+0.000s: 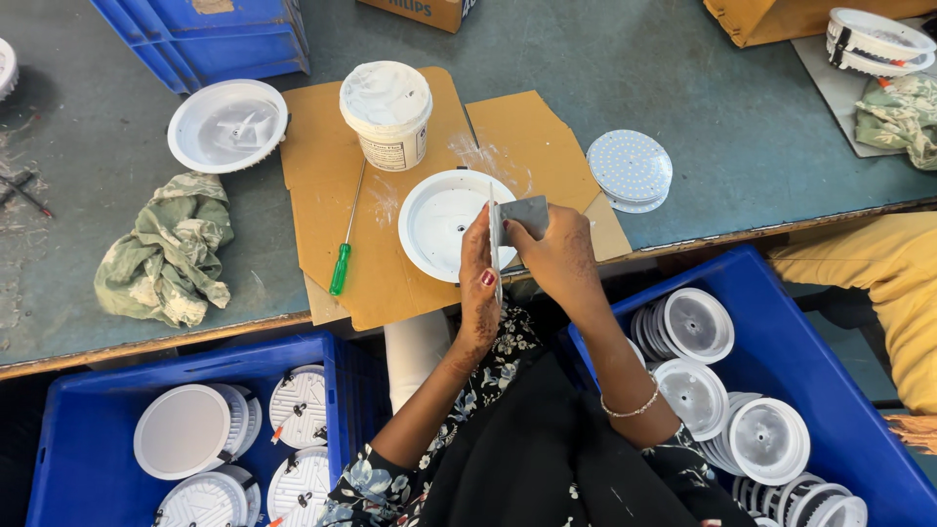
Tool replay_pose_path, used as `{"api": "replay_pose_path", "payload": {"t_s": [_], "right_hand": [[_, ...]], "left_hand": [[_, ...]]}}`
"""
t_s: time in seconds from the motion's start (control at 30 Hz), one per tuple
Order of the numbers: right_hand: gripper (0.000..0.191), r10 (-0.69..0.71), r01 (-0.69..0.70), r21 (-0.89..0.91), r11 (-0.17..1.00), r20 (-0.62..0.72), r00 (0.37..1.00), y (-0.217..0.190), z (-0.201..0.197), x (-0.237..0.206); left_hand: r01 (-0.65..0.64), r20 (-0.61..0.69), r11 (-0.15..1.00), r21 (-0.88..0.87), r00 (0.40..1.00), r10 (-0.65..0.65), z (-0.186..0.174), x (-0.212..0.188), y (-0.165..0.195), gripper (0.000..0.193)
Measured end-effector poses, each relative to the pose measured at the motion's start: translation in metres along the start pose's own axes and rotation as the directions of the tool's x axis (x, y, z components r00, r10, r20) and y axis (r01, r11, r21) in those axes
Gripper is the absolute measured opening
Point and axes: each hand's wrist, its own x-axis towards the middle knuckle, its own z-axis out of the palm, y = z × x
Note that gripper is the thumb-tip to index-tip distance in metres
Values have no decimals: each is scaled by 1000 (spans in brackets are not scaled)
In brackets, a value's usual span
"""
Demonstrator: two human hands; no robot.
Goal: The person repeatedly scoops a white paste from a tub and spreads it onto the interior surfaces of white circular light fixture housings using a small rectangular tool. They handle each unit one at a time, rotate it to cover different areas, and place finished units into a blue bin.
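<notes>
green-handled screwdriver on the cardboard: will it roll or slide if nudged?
The green-handled screwdriver probably rolls a little if nudged sideways: the handle looks rounded and the shaft is thin. The cardboard sheet under it looks matte, so sliding seems unlikely. It appears rigid and light, easy to lift by the handle.
</notes>
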Motion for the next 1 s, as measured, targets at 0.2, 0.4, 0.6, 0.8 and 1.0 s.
{"api": "replay_pose_path", "payload": {"t_s": [0.2,0.4,0.6,0.8,1.0], "right_hand": [[23,-33,33,41,999,-21,999,-13,-9,1],[24,19,-13,107,994,-55,998,-7,-9,-2],[26,14,-10,82,997,-48,999,-1,3,1],[26,-342,348,33,937,-116,932,-8,15,-27],[31,-464,462,-49,886,-55,884,-9,17,-67]], "left_hand": [[2,12,999,-39,1000,-1,-4,2,1,107],[155,-48,943,-293,983,-177,-10,-6,11,104],[218,-46,888,-406,965,-257,-16,-9,2,92],[250,-135,773,-583,908,-396,-19,-5,1,84],[291,-33,636,-715,894,-446,-16,3,22,85]]}}
